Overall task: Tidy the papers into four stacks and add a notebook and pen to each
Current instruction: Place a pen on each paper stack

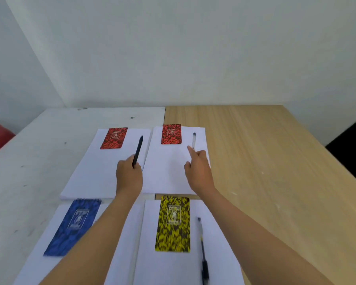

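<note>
Up top, left hand (129, 175) pinching slim black pen (138, 150), right hand (198, 168) fingertip touching clear pen (194, 141).

Four paper stacks lie on the table (255, 161) in a two-by-two grid. The left hand (129, 175) grips a black pen (138, 150) over the far-left stack (95, 167), which carries a red notebook (113, 138). The right hand (197, 171) touches a clear pen (194, 140) on the far-right stack (169, 171) with its index finger.
</note>
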